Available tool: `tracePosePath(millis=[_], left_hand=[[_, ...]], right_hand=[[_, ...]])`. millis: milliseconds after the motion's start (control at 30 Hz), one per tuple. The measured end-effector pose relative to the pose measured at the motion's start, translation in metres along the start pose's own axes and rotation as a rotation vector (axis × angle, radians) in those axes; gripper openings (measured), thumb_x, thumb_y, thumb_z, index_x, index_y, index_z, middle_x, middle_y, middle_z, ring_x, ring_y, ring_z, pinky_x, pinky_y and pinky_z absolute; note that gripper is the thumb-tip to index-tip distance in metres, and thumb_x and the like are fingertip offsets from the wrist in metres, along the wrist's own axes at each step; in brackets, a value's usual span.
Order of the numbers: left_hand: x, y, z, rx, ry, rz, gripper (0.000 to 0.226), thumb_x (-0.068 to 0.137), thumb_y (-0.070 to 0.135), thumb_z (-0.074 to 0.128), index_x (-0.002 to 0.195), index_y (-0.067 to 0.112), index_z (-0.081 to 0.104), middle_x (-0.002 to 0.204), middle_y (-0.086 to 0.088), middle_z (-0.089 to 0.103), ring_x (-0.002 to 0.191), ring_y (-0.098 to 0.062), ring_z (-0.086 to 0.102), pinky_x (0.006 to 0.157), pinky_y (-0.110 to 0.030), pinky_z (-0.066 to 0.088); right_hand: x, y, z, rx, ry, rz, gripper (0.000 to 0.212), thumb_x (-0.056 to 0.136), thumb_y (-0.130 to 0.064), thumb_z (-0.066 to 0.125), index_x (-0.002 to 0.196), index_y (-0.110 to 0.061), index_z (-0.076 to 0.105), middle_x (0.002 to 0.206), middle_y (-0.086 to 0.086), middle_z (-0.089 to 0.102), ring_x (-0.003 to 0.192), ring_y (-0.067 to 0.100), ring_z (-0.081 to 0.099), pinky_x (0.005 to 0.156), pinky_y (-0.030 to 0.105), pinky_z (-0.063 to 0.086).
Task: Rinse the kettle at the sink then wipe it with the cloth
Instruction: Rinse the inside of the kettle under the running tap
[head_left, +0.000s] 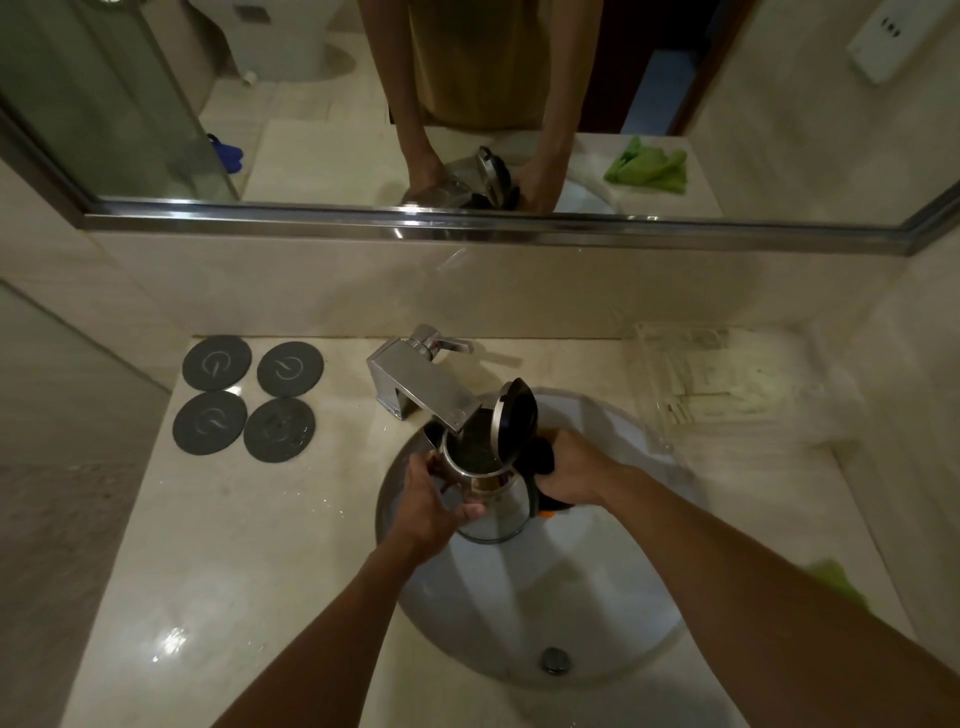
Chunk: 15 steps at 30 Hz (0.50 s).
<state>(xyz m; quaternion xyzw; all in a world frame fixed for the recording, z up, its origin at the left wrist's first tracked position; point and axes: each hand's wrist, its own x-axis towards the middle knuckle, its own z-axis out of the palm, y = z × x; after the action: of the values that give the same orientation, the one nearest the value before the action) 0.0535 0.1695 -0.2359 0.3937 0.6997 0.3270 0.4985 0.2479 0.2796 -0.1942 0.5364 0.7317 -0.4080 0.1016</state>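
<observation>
two bare forearms reach forward over a round white sink (597, 613) set in a pale stone counter (218, 561), with the drain (556, 660) nearest the viewer. a green cloth (836, 579) lies on the counter to the right, blurred and partly hidden behind the right arm. further in, both hands hold a shiny steel kettle (491, 506) above the basin. the left hand (434, 501) wraps the body, its fingers curled round the metal with the thumb pressed on the front. the right hand (569, 475) grips the black handle, fingers closed round it. the kettle's hinged lid (517, 418) stands open and upright, and the mouth sits directly under the spout of a square chrome tap (421, 382); the inside looks dark and rippled, which suggests water inside. to rinse well, it seems wise to keep the mouth centred under the spout, fill only partly, swirl, then tip out toward the drain, keeping the base and switch away from the stream. beyond, four dark round coasters (247, 397) sit on the left, a clear tray (727, 379) on the right, and a mirror (467, 104) reflects the scene.
</observation>
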Motion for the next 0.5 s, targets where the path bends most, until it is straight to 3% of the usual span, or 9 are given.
tracePosePath(millis=[200,500], left_hand=[[0.0017,-0.0010,-0.0004,0.005,0.003,0.001,0.080,0.062,0.014,0.086,0.121,0.023,0.031,0.128,-0.006,0.047,0.121,-0.023,0.048,0.102,-0.044,0.046],[0.0014,-0.0026,0.0001,0.002,-0.003,-0.004,0.084,0.065,0.016,0.084,0.127,0.022,0.029,0.130,-0.005,0.045,0.122,-0.020,0.045,0.104,-0.040,0.044]], right_hand=[[-0.0007,-0.0028,-0.0025,-0.008,-0.008,0.002,0.008,0.086,-0.021,0.062,0.087,-0.028,0.063,0.083,0.005,0.069,0.082,0.026,0.066,0.084,0.050,0.058],[0.0022,-0.0051,-0.0050,-0.016,-0.023,-0.013,0.007,0.079,-0.026,0.057,0.084,-0.030,0.061,0.085,0.007,0.069,0.083,0.028,0.065,0.083,0.052,0.058]])
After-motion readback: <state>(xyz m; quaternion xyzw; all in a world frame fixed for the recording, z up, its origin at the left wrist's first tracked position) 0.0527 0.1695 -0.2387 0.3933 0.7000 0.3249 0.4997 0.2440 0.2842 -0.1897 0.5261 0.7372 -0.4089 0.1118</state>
